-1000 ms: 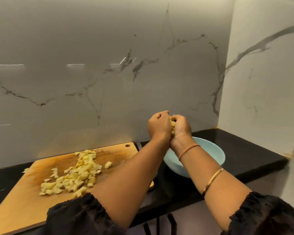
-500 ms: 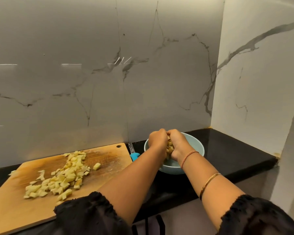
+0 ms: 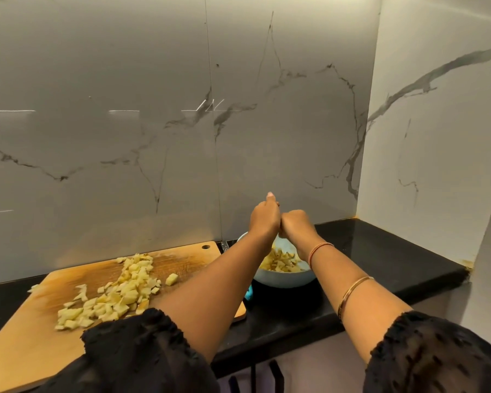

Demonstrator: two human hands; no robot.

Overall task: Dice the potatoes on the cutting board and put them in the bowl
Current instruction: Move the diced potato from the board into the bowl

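Just below L grip [image 3: 264, 218]: potato dice [image 3: 281, 262].

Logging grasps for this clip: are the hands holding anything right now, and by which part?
Cannot tell: left hand and right hand meet above the bowl, backs to camera; nothing shows between them.

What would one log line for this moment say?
hands: left hand and right hand touching above bowl | bowl: potato pieces inside | cutting board: diced pile waiting
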